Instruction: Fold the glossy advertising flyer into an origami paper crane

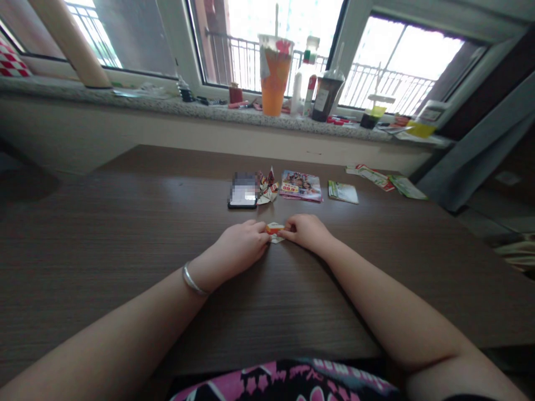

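A small folded piece of printed paper (pixel 275 229), white with an orange band, lies on the brown table between my two hands. My left hand (pixel 246 242), with a silver bangle at the wrist, has its fingers closed on the paper's left side. On the right edge, my right hand (pixel 308 231) pinches the paper between thumb and curled fingers. Just beyond are a phone (pixel 243 191) and a folded paper piece with pointed tips (pixel 268 188). My fingers cover both ends of the paper.
Past my hands lie a stack of printed leaflets (pixel 301 185), a smaller stack of paper (pixel 343 192) and loose paper strips (pixel 374 177). On the granite windowsill (pixel 167 106) stand an orange drink cup (pixel 275 75), a dark drink cup (pixel 327 94) and bottles. The table's wood top (pixel 104 223) stretches to both sides.
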Available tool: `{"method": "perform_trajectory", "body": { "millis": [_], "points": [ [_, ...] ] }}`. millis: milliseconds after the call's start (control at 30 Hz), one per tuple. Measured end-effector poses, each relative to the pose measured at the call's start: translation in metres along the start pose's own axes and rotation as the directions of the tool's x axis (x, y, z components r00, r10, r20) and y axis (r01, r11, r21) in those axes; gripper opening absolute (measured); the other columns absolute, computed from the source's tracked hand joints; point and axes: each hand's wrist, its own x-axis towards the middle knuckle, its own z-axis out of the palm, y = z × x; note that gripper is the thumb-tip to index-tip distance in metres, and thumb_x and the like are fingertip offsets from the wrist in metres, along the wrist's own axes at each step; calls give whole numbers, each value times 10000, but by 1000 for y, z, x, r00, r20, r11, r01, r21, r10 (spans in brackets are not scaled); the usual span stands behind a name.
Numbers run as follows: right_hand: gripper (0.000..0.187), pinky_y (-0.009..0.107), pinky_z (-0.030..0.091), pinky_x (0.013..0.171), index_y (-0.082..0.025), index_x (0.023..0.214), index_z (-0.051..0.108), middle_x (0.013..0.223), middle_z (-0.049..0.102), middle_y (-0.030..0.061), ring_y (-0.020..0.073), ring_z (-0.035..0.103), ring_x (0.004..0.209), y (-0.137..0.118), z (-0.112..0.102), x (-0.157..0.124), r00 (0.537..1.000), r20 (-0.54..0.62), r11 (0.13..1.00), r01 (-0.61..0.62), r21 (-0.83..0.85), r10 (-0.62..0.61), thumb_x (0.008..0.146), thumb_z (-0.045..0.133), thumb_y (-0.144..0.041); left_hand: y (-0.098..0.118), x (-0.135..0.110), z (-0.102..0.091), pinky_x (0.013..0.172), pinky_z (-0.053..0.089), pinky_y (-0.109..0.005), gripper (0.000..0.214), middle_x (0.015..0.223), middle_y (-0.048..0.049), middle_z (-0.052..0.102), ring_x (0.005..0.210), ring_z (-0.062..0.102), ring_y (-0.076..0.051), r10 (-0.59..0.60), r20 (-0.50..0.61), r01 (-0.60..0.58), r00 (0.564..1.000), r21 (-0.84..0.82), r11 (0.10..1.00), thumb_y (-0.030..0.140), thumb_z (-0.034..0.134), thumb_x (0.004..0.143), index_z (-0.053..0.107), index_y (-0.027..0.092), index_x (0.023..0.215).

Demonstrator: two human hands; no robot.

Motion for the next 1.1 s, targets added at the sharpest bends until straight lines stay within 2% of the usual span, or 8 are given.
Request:
{"method": "perform_trajectory", "body": {
  "millis": [400,600,767,967,1100],
  "points": [
    [311,262,226,535,-219,725,669,698,668,-3,126,520,603,4,-3,-2,1000,-5,997,-4,74,4,801,625,-518,-3,-3,-6,759,506,-316,251,913,-79,638,847,613,-208,-30,61,31,998,-12,999,215,453,920,699,171,892],
    [261,252,233,526,-216,725,657,702,654,-12,119,513,607,9,-1,-2,1000,12,987,-1,160,-1,790,647,-468,-3,-2,-5,767,509,-324,210,940,-62,637,861,606,-212,-19,9,19,1000,-15,1000,223,457,913,657,185,965],
    [230,245,249,531,-207,740,653,702,646,-9,117,506,611,11,-1,-1,1000,12,980,10,199,-13,789,653,-431,-1,-3,-4,774,501,-331,195,948,-67,631,867,593,-215,-8,9,8,1000,-14,1000,247,466,912,634,172,979],
    [140,231,276,547,-203,794,663,713,648,-9,111,514,611,16,0,-1,997,30,970,56,237,-65,801,635,-340,1,-5,1,792,484,-351,356,1008,-73,604,918,550,-235,31,-46,-31,998,7,999,292,501,915,546,241,1265],
    [164,232,280,551,-202,780,659,718,653,-5,116,529,625,16,0,0,998,20,971,53,234,-59,821,601,-350,2,-5,1,819,474,-375,365,1038,-96,584,952,530,-254,36,-36,-35,999,35,999,348,515,913,564,239,1258]
  ]
}}
